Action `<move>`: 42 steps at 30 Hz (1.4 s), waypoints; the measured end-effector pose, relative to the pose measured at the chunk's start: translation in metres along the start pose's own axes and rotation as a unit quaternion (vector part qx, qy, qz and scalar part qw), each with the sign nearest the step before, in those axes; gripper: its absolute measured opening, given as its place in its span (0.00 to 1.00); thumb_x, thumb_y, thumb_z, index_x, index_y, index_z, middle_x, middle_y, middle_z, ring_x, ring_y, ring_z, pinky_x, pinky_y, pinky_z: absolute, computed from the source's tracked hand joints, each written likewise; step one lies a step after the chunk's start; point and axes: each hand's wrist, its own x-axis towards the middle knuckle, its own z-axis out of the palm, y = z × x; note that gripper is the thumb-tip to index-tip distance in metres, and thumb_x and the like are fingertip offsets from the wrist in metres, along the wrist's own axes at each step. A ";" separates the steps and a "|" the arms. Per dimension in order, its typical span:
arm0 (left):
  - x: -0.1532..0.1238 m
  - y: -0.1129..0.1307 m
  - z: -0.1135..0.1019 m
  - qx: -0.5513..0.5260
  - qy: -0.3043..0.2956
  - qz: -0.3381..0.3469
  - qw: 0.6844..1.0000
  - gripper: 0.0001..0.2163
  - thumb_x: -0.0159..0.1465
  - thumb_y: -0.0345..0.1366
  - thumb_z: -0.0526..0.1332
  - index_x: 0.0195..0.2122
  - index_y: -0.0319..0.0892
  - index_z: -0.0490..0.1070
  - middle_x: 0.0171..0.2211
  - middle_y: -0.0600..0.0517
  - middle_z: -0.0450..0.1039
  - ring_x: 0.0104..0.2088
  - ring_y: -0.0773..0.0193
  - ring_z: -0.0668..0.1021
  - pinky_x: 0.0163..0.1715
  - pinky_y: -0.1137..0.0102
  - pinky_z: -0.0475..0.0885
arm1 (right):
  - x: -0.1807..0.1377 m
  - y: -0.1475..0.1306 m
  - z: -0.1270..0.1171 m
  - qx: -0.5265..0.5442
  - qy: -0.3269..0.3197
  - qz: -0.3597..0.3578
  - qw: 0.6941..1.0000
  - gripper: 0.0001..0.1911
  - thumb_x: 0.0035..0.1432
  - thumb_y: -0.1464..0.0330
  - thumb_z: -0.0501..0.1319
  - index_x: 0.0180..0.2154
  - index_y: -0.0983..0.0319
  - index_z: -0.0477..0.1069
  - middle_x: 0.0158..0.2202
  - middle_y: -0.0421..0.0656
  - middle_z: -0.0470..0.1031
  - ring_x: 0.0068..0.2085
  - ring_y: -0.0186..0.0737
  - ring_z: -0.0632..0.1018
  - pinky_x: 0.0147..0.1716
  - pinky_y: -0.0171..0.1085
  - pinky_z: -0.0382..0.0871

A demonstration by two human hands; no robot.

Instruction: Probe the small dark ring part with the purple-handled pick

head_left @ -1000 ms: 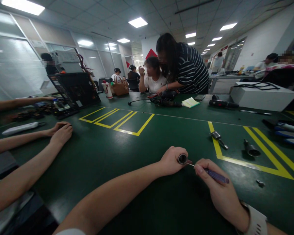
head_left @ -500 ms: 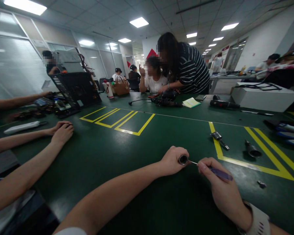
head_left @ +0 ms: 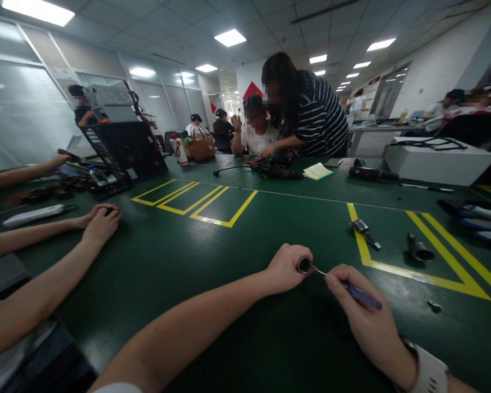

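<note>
And the right hand (head_left: pixel 362 319) has edged closer to the left hand (head_left: pixel 286 268), bringing the screwdriver (head_left: pixel 363 296) in with it! Left fingers are wrapped snugly around a metal cup (head_left: pixel 304 265) over the near middle of the green table (head_left: pixel 213 262); the right pinches the screwdriver firmly. The shaft reaches the cup's right edge; whether the tip goes inside, can't tell. Seemingly mid-job here, nothing visibly finished: 3 pieces sit apart, a slim metal part (head_left: pixel 365 233), a metal cone (head_left: pixel 420 251), a small metal bit (head_left: pixel 434 307). The cup: round, shiny-rimmed, dark and hollow, mouth facing us.
</note>
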 end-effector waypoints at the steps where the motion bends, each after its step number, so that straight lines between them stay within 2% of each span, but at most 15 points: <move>1: 0.000 0.000 0.000 0.010 -0.003 0.003 1.000 0.08 0.59 0.37 0.61 0.26 0.40 0.64 0.25 0.57 0.67 0.29 0.68 0.71 0.34 0.71 0.61 | -0.001 -0.002 0.000 -0.011 -0.008 -0.008 1.000 0.14 0.57 0.58 0.57 0.25 0.59 0.70 0.23 0.39 0.68 0.25 0.39 0.69 0.24 0.37 0.63; 5: -0.001 0.002 0.000 0.035 -0.017 0.006 0.999 0.07 0.59 0.36 0.60 0.27 0.40 0.65 0.26 0.56 0.68 0.30 0.66 0.72 0.35 0.70 0.61 | -0.002 0.000 -0.002 0.002 -0.030 0.007 1.000 0.15 0.58 0.58 0.56 0.24 0.59 0.70 0.24 0.41 0.70 0.27 0.40 0.71 0.25 0.38 0.64; 8: -0.002 0.001 0.000 0.034 -0.014 0.006 0.999 0.08 0.60 0.38 0.60 0.28 0.40 0.65 0.27 0.56 0.68 0.30 0.67 0.72 0.35 0.70 0.61 | 0.003 0.008 -0.004 0.074 -0.016 0.040 0.996 0.16 0.58 0.58 0.56 0.24 0.59 0.71 0.24 0.41 0.71 0.29 0.41 0.71 0.28 0.38 0.64; 13: -0.002 -0.001 0.001 0.004 -0.013 0.004 1.000 0.06 0.58 0.35 0.61 0.29 0.40 0.65 0.28 0.57 0.68 0.31 0.68 0.72 0.36 0.71 0.62 | 0.011 0.014 -0.002 0.226 0.026 0.117 0.967 0.13 0.54 0.60 0.60 0.22 0.60 0.73 0.23 0.41 0.71 0.28 0.39 0.69 0.27 0.37 0.64; 16: -0.001 -0.001 0.001 -0.006 -0.018 -0.007 1.000 0.07 0.58 0.36 0.61 0.28 0.40 0.65 0.27 0.57 0.68 0.29 0.69 0.71 0.35 0.72 0.62 | 0.012 0.014 0.000 0.268 0.026 0.141 0.953 0.13 0.53 0.60 0.61 0.22 0.60 0.73 0.23 0.41 0.70 0.28 0.39 0.69 0.27 0.36 0.64; 19: 0.000 -0.001 0.001 0.004 -0.014 -0.019 1.000 0.07 0.58 0.36 0.61 0.28 0.40 0.65 0.27 0.57 0.68 0.29 0.69 0.71 0.35 0.72 0.62 | 0.009 0.012 0.000 0.232 0.022 0.103 0.967 0.13 0.55 0.60 0.59 0.24 0.59 0.73 0.24 0.41 0.70 0.29 0.40 0.70 0.28 0.37 0.64; 22: 0.000 0.000 0.001 0.031 -0.007 -0.021 0.999 0.06 0.59 0.35 0.61 0.28 0.40 0.65 0.27 0.57 0.68 0.29 0.69 0.71 0.35 0.71 0.61 | 0.004 0.007 -0.001 0.123 0.003 0.040 0.992 0.15 0.58 0.59 0.56 0.25 0.59 0.72 0.25 0.41 0.70 0.29 0.40 0.70 0.29 0.38 0.63; 26: -0.001 0.002 0.000 0.065 -0.001 0.006 0.998 0.06 0.60 0.34 0.60 0.28 0.40 0.65 0.26 0.57 0.68 0.29 0.68 0.71 0.34 0.71 0.60 | -0.001 0.000 -0.001 0.046 -0.024 0.005 0.999 0.16 0.59 0.58 0.55 0.25 0.59 0.71 0.24 0.40 0.69 0.28 0.40 0.70 0.28 0.38 0.62; 31: -0.003 0.001 0.000 0.055 0.001 0.023 0.998 0.06 0.60 0.34 0.60 0.28 0.40 0.65 0.26 0.57 0.68 0.29 0.68 0.71 0.35 0.71 0.60 | 0.004 0.007 -0.003 0.123 -0.010 0.045 0.991 0.14 0.57 0.59 0.58 0.23 0.59 0.72 0.24 0.40 0.70 0.29 0.40 0.70 0.29 0.38 0.63; 36: -0.002 -0.001 0.000 0.027 -0.014 0.011 0.999 0.05 0.58 0.34 0.61 0.28 0.40 0.65 0.27 0.57 0.68 0.30 0.68 0.72 0.35 0.72 0.61 | 0.012 0.013 -0.003 0.253 0.010 0.130 0.959 0.13 0.54 0.60 0.60 0.22 0.60 0.72 0.23 0.41 0.70 0.28 0.39 0.68 0.27 0.37 0.63; 42: 0.000 0.000 0.001 0.015 -0.001 -0.025 1.000 0.06 0.57 0.34 0.62 0.26 0.40 0.65 0.26 0.57 0.68 0.28 0.69 0.70 0.33 0.72 0.61 | 0.009 0.016 0.000 0.257 0.017 0.113 0.960 0.13 0.54 0.59 0.60 0.23 0.59 0.72 0.25 0.40 0.70 0.29 0.39 0.68 0.29 0.37 0.62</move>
